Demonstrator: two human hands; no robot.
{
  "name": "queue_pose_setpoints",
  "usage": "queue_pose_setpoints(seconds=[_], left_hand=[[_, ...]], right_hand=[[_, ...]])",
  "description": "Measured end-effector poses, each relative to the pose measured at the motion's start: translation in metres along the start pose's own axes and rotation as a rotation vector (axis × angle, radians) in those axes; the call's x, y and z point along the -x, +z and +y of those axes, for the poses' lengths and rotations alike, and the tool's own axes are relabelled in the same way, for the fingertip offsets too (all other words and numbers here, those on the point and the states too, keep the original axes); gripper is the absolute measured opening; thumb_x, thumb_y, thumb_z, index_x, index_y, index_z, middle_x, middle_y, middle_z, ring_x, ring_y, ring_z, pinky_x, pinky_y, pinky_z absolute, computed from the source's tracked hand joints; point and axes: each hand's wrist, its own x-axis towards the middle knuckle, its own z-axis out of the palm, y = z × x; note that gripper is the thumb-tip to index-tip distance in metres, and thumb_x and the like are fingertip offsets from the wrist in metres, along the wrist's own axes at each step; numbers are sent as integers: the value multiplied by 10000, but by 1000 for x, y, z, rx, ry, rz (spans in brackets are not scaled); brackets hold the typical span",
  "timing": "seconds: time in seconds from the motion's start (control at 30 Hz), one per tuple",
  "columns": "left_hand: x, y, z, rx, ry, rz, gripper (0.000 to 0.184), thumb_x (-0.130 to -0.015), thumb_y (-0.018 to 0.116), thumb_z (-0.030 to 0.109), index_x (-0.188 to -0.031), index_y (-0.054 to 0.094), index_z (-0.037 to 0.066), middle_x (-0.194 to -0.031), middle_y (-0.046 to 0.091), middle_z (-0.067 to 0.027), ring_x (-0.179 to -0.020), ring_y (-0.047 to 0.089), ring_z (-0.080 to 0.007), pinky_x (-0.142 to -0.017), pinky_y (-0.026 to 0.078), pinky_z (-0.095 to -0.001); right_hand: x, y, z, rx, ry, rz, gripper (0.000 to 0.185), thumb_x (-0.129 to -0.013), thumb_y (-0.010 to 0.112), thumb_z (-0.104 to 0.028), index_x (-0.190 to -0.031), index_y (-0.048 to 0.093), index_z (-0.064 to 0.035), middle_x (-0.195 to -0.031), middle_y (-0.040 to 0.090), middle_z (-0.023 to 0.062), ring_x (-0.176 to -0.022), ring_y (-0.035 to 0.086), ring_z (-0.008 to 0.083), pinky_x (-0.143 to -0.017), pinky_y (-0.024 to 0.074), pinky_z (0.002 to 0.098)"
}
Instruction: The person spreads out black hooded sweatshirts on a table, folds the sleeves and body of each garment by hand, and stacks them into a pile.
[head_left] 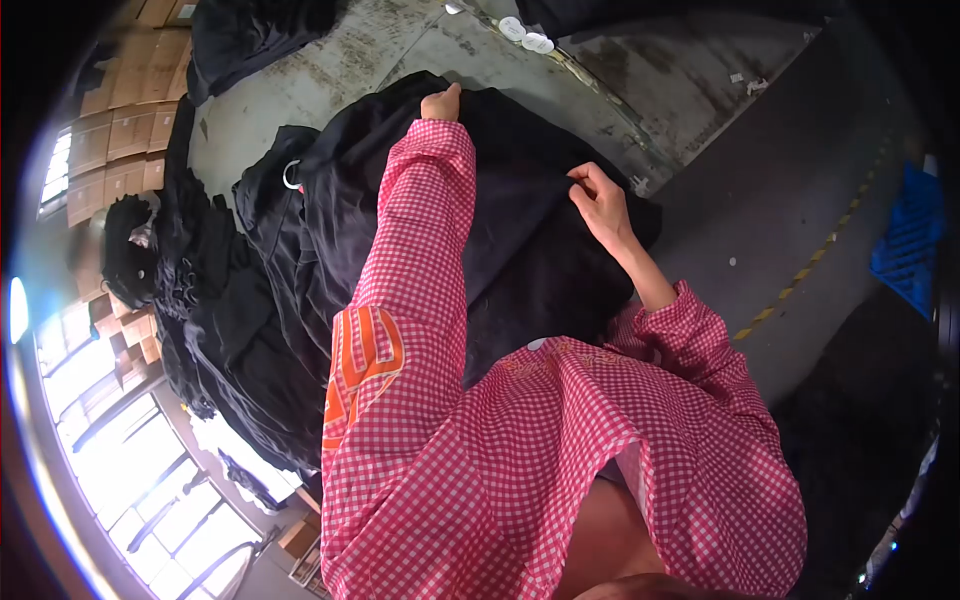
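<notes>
Pink gingham shirt (590, 430): nearest of all, across the bottom and middle; both sleeves stretch forward, the left one bearing orange lettering (368, 350).
Right hand (602, 210): palm turned down, fingers bent, thumb and fingertips drawn together on a raised ridge of black cloth (530, 255); a light pinch, with only a little fabric between the tips.
Black cloth: spread in front of the person between and beyond the forearms, smooth near the right hand, creased towards the left; its far edge lies at the left hand (441, 104).
Left hand: farther out than the right, curled into a fist on that far edge, arm nearly straight; the grip looks closed on the fabric, though most of the fingers are hidden.
White ring (292, 176): partly showing among the folds, left of the left sleeve.
Black textile heap (235, 335): rumpled, along the left beside the cloth.
Stained grey surface (400, 45): beyond the cloth, crossed by a narrow strip with white discs (525, 38).
Yellow-and-black tape (829, 240): slanting over dark ground at right.
Blue plastic lattice (908, 245): past the tape, near the right edge.
Cardboard boxes (118, 135): stacked at far left, above bright windows (150, 480).
</notes>
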Motion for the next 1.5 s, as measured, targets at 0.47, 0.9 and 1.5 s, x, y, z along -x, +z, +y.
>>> queue_pose_setpoints(seconds=[0.47,0.9,1.5], left_hand=[[58,-5,3,233,84,163,308,-786,590,271,-912,661,-1,-783,668,-113,-710,627,-201,-667,490,-275],[275,-256,-103,510,251,209,210,-890,518,165,-856,640,-3,-723,602,-35,-660,533,-104,-618,418,-190],[494,-290,-303,84,36,699,163,-811,605,110,-954,597,32,-904,570,-91,-776,576,-212,-698,471,-279]], right_hand=[[-8,0,-3,312,-68,-90,218,-850,567,-188,-996,594,-28,-721,644,83,-636,585,298,-638,473,342],[11,92,-53,890,-918,-7,333,-892,548,-241,-1156,541,-38,-1156,579,105,-1031,561,254,-824,444,341],[196,207,-26,1028,-1213,-587,498,-861,572,-248,-1317,459,-83,-1391,419,113,-1280,397,255,-1000,326,445]])
